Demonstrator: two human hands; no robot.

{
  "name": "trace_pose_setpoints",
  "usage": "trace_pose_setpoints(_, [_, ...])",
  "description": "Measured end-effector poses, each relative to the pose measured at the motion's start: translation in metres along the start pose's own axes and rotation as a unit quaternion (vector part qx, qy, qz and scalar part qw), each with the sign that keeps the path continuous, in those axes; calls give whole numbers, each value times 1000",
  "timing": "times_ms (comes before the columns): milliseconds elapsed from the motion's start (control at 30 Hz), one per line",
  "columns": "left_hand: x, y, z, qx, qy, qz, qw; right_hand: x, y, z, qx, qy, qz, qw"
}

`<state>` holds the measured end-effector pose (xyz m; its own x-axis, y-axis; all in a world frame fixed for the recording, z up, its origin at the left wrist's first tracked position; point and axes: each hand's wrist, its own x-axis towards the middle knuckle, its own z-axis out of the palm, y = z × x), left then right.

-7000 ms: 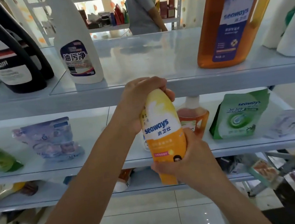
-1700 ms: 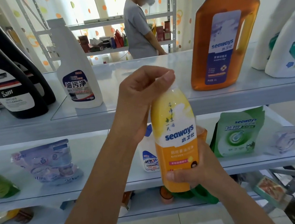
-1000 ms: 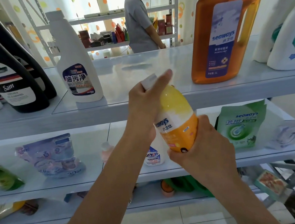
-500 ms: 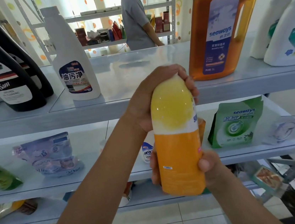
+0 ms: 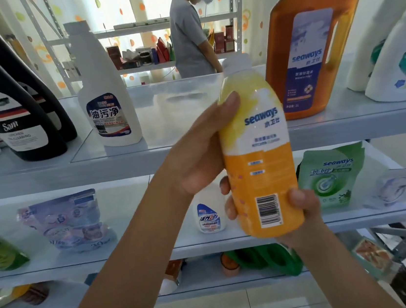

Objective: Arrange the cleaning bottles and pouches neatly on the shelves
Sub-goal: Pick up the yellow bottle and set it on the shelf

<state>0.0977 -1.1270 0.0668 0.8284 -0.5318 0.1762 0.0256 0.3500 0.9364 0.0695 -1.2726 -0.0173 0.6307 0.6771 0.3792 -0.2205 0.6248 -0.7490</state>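
Both my hands hold a yellow-and-orange seaways bottle [image 5: 258,152] upright in front of the shelves, its barcode facing me and its white cap level with the top shelf [image 5: 183,146]. My left hand [image 5: 197,154] grips its upper left side, thumb on the yellow shoulder. My right hand [image 5: 303,208] grips its base from below and behind. On the top shelf stand black bottles [image 5: 13,120], a white spray-type bottle [image 5: 105,99] and a big amber jug [image 5: 311,45]. The middle shelf [image 5: 157,251] carries pouches [image 5: 66,219] and a small white bottle [image 5: 208,214].
White bottles [image 5: 400,60] crowd the top shelf's right end. A green seaways pouch [image 5: 332,176] and a clear pouch [image 5: 395,186] lie on the middle shelf's right. More items sit on the lowest shelf [image 5: 261,262]. A person [image 5: 189,30] stands at another rack behind.
The bottle has been turned in my hands, so its label and barcode now face me. My left hand slid from over the cap down to the bottle's shoulder, uncovering the white cap.
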Motion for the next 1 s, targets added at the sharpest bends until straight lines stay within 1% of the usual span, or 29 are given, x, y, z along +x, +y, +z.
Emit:
trace_pose_setpoints(33, [0, -4, 0, 6, 2, -5, 1000, 0, -2, 0, -1, -9, 15, 1000])
trace_pose_setpoints(67, [1, -6, 2, 19, 27, -2, 999, -2, -1, -2, -18, -4, 25, 1000])
trace_pose_setpoints(100, [1, -5, 5, 31, 69, 7, 997, -4, 0, -1, -50, 18, 31, 998])
trace_pose_setpoints(133, [1, -4, 10, 43, 114, 24, 992, -5, -3, 3, -97, 68, 31, 992])
trace_pose_setpoints(167, [1, -1, 14, 64, 159, 48, 984, -4, -7, 6, -162, 138, 28, 977])
trace_pose_setpoints(200, [2, 1, 19, 105, 203, 77, 970, -2, -9, 9, -248, 209, 15, 946])
trace_pose_setpoints(233, [2, 2, 23, 152, 243, 106, 952, 2, -11, 11, -342, 263, -6, 902])
trace_pose_setpoints(267, [3, 1, 25, 188, 274, 127, 935, 7, -12, 13, -427, 293, -25, 855])
trace_pose_setpoints(300, [4, 1, 27, 208, 297, 138, 922, 12, -12, 16, -488, 318, -40, 812])
trace_pose_setpoints(333, [4, 2, 27, 214, 309, 137, 916, 16, -12, 17, -515, 338, -51, 786])
trace_pose_setpoints(367, [4, 4, 26, 211, 306, 127, 920, 19, -13, 16, -513, 352, -56, 781])
trace_pose_setpoints(400, [4, 8, 22, 196, 279, 114, 933, 20, -16, 15, -495, 357, -56, 790])
trace_pose_setpoints(467, [1, 17, 12, 155, 176, 101, 967, 21, -28, 8, -439, 329, -49, 835])
trace_pose_setpoints(533, [-1, 23, -2, 141, 87, 88, 982, 22, -41, -3, -367, 249, -52, 895])
trace_pose_setpoints(567, [-1, 23, -9, 144, 51, 75, 985, 22, -46, -7, -336, 198, -52, 919])
trace_pose_setpoints(600, [-1, 21, -14, 150, 21, 68, 986, 23, -51, -9, -317, 156, -45, 934])
trace_pose_setpoints(633, [0, 19, -17, 149, 5, 73, 986, 25, -54, -10, -314, 130, -36, 940])
trace_pose_setpoints(667, [2, 17, -19, 138, 9, 84, 987, 28, -58, -9, -326, 120, -28, 937])
trace_pose_setpoints(733, [5, 15, -21, 101, 58, 105, 988, 32, -63, -7, -375, 144, -26, 915])
trace_pose_setpoints(800, [10, 14, -25, 113, 117, 141, 977, 37, -67, -4, -433, 213, -62, 873])
trace_pose_setpoints(833, [14, 13, -27, 128, 143, 158, 969, 38, -67, -4, -464, 262, -99, 840])
trace_pose_setpoints(867, [18, 12, -30, 139, 172, 168, 961, 39, -68, -6, -496, 318, -146, 795])
trace_pose_setpoints(933, [26, 10, -33, 153, 230, 180, 944, 38, -70, -14, -548, 425, -243, 678])
trace_pose_setpoints(967, [30, 9, -35, 164, 254, 185, 935, 38, -71, -20, -559, 465, -285, 625])
trace_pose_setpoints(1000, [34, 8, -37, 173, 270, 189, 928, 38, -73, -28, -561, 494, -317, 584])
